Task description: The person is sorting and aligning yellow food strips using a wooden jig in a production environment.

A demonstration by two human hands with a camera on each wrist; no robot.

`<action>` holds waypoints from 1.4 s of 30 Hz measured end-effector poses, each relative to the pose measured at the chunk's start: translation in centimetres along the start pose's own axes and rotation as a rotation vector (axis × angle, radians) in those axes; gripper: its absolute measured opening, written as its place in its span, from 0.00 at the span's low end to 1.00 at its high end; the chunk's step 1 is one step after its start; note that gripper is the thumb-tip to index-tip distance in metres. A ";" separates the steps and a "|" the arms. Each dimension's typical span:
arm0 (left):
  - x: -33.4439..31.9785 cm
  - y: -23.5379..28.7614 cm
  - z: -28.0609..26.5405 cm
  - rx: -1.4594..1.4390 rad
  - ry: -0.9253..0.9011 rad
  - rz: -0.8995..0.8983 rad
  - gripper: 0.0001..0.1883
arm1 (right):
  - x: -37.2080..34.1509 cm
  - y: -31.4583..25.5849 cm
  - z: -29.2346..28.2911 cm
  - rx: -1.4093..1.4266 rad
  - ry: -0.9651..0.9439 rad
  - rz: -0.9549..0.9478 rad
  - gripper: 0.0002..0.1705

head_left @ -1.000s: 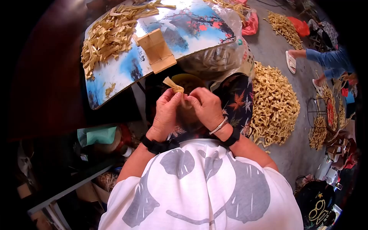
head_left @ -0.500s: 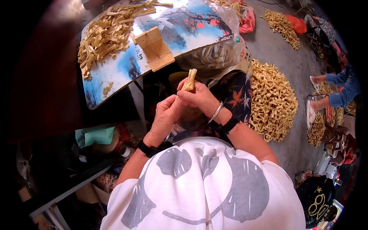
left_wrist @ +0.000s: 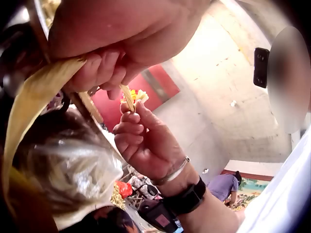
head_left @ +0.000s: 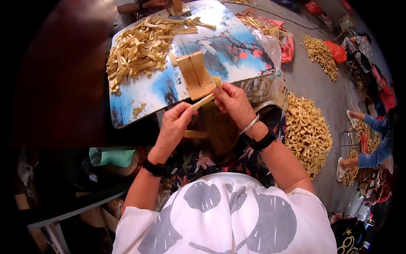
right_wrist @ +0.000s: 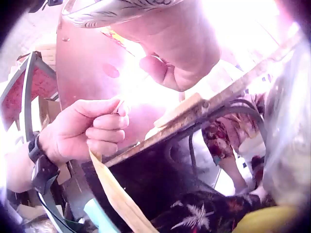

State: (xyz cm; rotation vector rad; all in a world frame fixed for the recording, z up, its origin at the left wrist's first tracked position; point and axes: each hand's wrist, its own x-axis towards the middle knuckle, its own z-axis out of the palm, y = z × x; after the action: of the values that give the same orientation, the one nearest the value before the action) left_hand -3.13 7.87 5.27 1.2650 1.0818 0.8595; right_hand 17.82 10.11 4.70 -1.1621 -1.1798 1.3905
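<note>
My left hand (head_left: 172, 127) pinches a pale yellow flat strip (head_left: 204, 102) between thumb and curled fingers. The strip runs taut up to my right hand (head_left: 237, 106), whose thumb and fingertips pinch its other part. A short end (head_left: 217, 80) sticks up past the right fingertips. Below the left hand a long loose tail (left_wrist: 24, 111) hangs down in the left wrist view; the right wrist view shows this tail (right_wrist: 119, 194) too. Just beyond the hands, an L-shaped wooden block (head_left: 195, 78) stands at the near edge of the painted table (head_left: 158, 93).
Loose strips (head_left: 139, 48) are heaped on the table's left side. On the floor to the right lies a large pile of knotted pieces (head_left: 308, 135), with a smaller pile (head_left: 320, 55) farther back. A clear plastic bag (head_left: 270, 86) hangs by the table. Another person's legs (head_left: 374, 127) are at right.
The hands were close together on a compactly folded strip; now they are apart, a flat strip stretched between them, and nearer the table. The head view has shifted and the other person's legs have moved.
</note>
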 end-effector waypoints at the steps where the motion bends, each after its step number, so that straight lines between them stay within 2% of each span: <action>1: 1.4 0.3 -0.5 0.126 0.080 0.082 0.10 | 1.5 -0.1 -0.1 -0.056 0.020 -0.095 0.17; 3: 4.5 0.9 -1.3 0.213 0.170 0.206 0.10 | 4.2 -0.5 0.0 -0.122 0.070 -0.231 0.18; 8: 10.1 -0.9 -2.6 0.280 0.333 0.305 0.11 | 8.0 -0.6 0.5 -0.484 0.238 -0.336 0.13; 13: 10.3 -0.8 -1.9 0.389 0.434 0.253 0.11 | 9.1 0.5 0.9 -0.863 0.240 -0.500 0.09; 15: 10.6 -0.9 -1.8 0.427 0.489 0.285 0.10 | 9.1 0.9 1.0 -0.931 0.248 -0.500 0.09; 18: 11.5 -2.2 -2.9 0.328 0.579 0.282 0.12 | 9.2 1.9 0.2 -0.975 0.270 -0.499 0.09; 21: 10.6 -2.0 -2.9 0.216 0.491 0.232 0.15 | 8.1 1.2 -1.1 -0.910 0.217 -0.420 0.10; 22: 9.4 -1.0 -2.6 -0.078 0.382 0.114 0.15 | 7.5 0.5 -1.4 -0.853 0.186 -0.381 0.10; 25: 6.3 0.6 -1.4 -0.501 0.209 0.036 0.13 | 4.8 -0.2 -2.6 -0.617 0.009 -0.224 0.16; 29: 3.0 0.3 1.6 -0.566 0.108 0.007 0.13 | 0.5 -0.9 -3.5 -0.468 -0.128 -0.034 0.19; 33: 2.1 0.5 4.0 -0.519 0.037 0.020 0.09 | -2.1 -0.4 -2.8 -0.627 -0.123 -0.240 0.15; 34: 2.1 0.7 4.5 -0.489 0.000 0.047 0.08 | -2.3 -0.6 -2.4 -0.700 -0.140 -0.227 0.13; 37: 2.9 0.6 4.4 -0.275 0.002 0.101 0.07 | -1.9 -1.3 -1.3 -0.754 -0.084 -0.434 0.13; 41: 4.3 1.8 3.7 -0.302 0.113 0.196 0.02 | 1.4 -0.8 -0.5 -0.755 0.016 -0.681 0.10; 42: 4.9 2.1 3.4 -0.238 0.146 0.217 0.02 | 2.1 -1.4 -0.4 -0.790 0.007 -0.647 0.09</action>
State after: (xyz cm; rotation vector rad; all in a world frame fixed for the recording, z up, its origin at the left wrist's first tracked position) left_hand 1.66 11.75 6.50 1.1457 0.9343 1.2243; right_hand 18.06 12.35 5.88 -1.1195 -1.9655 0.4182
